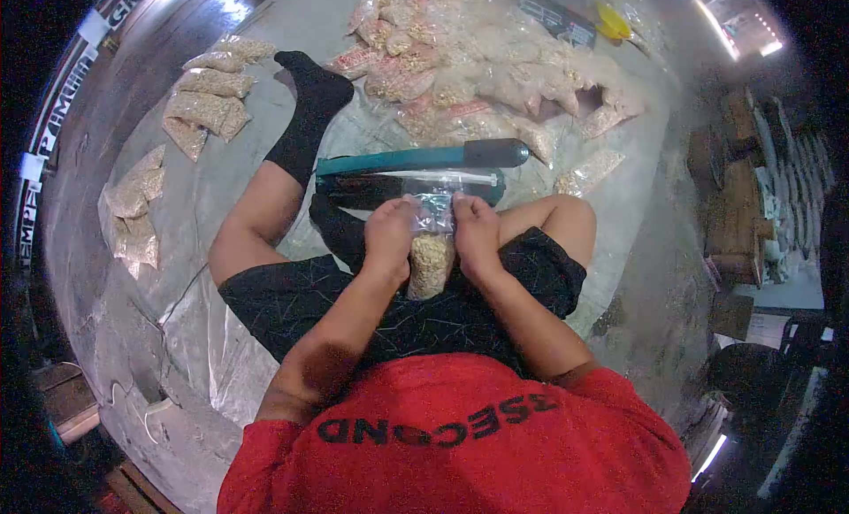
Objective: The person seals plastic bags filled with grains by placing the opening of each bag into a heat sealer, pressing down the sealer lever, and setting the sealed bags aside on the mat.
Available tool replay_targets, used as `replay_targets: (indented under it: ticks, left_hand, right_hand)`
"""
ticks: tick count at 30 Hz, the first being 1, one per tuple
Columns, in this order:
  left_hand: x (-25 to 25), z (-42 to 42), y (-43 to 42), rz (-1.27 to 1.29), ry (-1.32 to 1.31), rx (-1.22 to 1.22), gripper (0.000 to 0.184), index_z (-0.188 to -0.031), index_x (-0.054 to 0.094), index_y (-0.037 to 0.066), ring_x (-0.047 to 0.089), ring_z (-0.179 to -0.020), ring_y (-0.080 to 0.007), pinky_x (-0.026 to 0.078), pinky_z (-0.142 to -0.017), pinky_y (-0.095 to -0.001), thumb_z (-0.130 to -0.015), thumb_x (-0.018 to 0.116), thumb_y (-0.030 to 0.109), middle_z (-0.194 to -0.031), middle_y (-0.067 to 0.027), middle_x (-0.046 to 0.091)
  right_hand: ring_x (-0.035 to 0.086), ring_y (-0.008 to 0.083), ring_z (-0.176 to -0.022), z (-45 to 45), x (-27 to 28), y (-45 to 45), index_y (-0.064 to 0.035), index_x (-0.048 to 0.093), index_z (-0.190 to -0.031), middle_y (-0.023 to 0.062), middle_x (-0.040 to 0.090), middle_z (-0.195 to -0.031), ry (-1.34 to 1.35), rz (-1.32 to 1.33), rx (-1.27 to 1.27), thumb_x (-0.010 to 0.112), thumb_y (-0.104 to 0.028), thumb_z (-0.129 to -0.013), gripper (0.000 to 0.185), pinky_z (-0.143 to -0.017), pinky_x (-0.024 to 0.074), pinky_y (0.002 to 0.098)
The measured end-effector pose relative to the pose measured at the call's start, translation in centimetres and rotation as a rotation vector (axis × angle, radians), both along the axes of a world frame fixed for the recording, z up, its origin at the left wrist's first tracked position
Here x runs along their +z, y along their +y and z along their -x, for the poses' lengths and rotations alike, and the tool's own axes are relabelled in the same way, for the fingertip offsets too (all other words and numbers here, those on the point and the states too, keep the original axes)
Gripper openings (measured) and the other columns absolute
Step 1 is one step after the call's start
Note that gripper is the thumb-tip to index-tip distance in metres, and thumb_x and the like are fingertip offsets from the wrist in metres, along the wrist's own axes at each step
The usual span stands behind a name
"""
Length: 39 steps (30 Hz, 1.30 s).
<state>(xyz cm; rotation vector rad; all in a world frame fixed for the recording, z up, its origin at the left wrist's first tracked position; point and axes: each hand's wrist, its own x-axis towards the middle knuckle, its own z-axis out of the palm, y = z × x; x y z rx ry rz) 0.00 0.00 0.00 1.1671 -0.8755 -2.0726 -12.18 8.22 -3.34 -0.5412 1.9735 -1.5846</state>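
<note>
A clear plastic bag (pixel 431 264), its lower part filled with pale beans or grains, hangs between my hands in front of my lap. My left hand (pixel 390 237) pinches the bag's empty top at its left corner. At the opposite corner my right hand (pixel 477 234) holds the same top edge, so the plastic is stretched flat. Just beyond the bag lies a teal, long-armed bag sealer (pixel 398 160) with a dark grip at its right end. The bag's top is over the sealer's near part; whether they touch, I cannot tell.
Many filled bags (pixel 495 76) are piled beyond the sealer. More filled bags (pixel 208 94) lie at the left beside my outstretched foot, with others (pixel 134 209) nearer. A yellow item (pixel 612 22) is at the back. Wooden furniture (pixel 736 195) stands at the right.
</note>
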Motion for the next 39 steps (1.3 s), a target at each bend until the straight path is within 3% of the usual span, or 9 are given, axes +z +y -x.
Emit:
replay_targets:
  ticks: [5,12,22,27,29,30,33,35,39]
  left_hand:
    - [-4.3,1.5,-1.5,-0.233,0.067,0.024,0.018,-0.098,0.062,0.0,0.067,-0.082,-0.0283,0.058,-0.073,-0.043,-0.097,0.051,0.014,-0.09,-0.0137,0.066]
    - [-7.9,3.3,-3.4,-0.207,0.088,0.059,0.017,-0.098,0.061,0.0,0.067,-0.083,-0.0301,0.059,-0.071,-0.0462,-0.098,0.05,0.012,-0.092,-0.0146,0.066]
    - [-10.2,3.5,-4.0,-0.16,0.027,0.055,0.019,-0.1,0.065,0.002,0.067,-0.084,-0.0285,0.058,-0.073,-0.0447,-0.099,0.049,0.011,-0.095,-0.0129,0.068]
    - [-6.5,3.7,-3.9,-0.215,0.078,0.036,0.019,-0.098,0.066,0.002,0.067,-0.084,-0.0267,0.057,-0.074,-0.0434,-0.099,0.05,0.011,-0.094,-0.0116,0.068]
    - [-8.7,3.5,-4.0,-0.168,0.004,0.034,0.018,-0.098,0.066,0.002,0.067,-0.084,-0.0257,0.057,-0.074,-0.0434,-0.098,0.051,0.011,-0.094,-0.0114,0.068]
    - [-8.2,3.4,-4.1,-0.172,0.007,0.04,0.018,-0.098,0.066,0.002,0.067,-0.084,-0.0257,0.057,-0.074,-0.0434,-0.098,0.051,0.011,-0.094,-0.0114,0.068]
    - [-6.7,3.7,-3.6,-0.174,-0.039,0.054,0.016,-0.097,0.066,0.001,0.066,-0.082,-0.0259,0.057,-0.074,-0.0434,-0.097,0.053,0.011,-0.092,-0.0112,0.067]
    - [-7.3,3.8,-3.8,-0.218,0.076,0.065,0.014,-0.097,0.065,0.001,0.066,-0.078,-0.0253,0.056,-0.07,-0.0424,-0.097,0.055,0.011,-0.089,-0.011,0.067]
    - [-6.8,3.8,-4.0,-0.239,-0.005,0.08,0.015,-0.095,0.065,0.001,0.065,-0.075,-0.0247,0.056,-0.067,-0.0416,-0.097,0.055,0.011,-0.088,-0.0113,0.067]
  right_hand:
    - [0.056,0.0122,-0.068,0.5,0.1,-1.4,-0.001,0.067,-0.092,0.0027,0.064,-0.076,-0.391,-0.029,-0.064,0.058,-0.024,-0.102,0.026,-0.063,0.0452,0.0283]
    - [0.058,0.0147,-0.071,1.8,-2.0,-3.4,0.0009,0.07,-0.089,0.007,0.068,-0.076,-0.1,-0.184,-0.129,0.061,-0.025,-0.1,0.03,-0.067,0.0454,0.0319]
    - [0.056,0.0133,-0.072,2.4,-0.8,-3.6,0.0011,0.07,-0.084,0.0064,0.068,-0.078,-0.159,-0.183,-0.121,0.06,-0.022,-0.1,0.03,-0.065,0.0439,0.0309]
    - [0.058,0.015,-0.081,3.5,-1.4,0.3,0.0026,0.06,-0.115,0.009,0.066,-0.095,-0.28,-0.048,-0.154,0.059,-0.023,-0.102,0.028,-0.074,0.0484,0.0296]
    - [0.059,0.0181,-0.093,3.6,-0.8,2.5,-0.0006,0.052,-0.127,0.0124,0.064,-0.109,0.235,-0.08,-0.283,0.062,-0.021,-0.1,0.035,-0.085,0.0484,0.0314]
    - [0.059,0.0181,-0.093,3.8,0.4,2.5,-0.0006,0.052,-0.127,0.0124,0.064,-0.109,0.238,-0.082,-0.277,0.062,-0.021,-0.1,0.035,-0.085,0.0484,0.0314]
    - [0.059,0.0277,-0.107,4.4,8.4,2.1,-0.0047,0.064,-0.119,0.0154,0.063,-0.113,0.734,0.205,-0.305,0.069,-0.019,-0.093,0.03,-0.096,0.0454,0.0403]
    - [0.06,0.0295,-0.105,5.8,12.6,0.5,-0.0079,0.069,-0.112,0.0128,0.065,-0.113,1.302,-0.069,0.032,0.076,-0.016,-0.085,0.029,-0.095,0.0451,0.0409]
    - [0.06,0.031,-0.104,7.4,9.2,-0.3,-0.0091,0.073,-0.102,0.0086,0.067,-0.108,1.277,-0.101,0.103,0.079,-0.013,-0.08,0.023,-0.09,0.0467,0.0422]
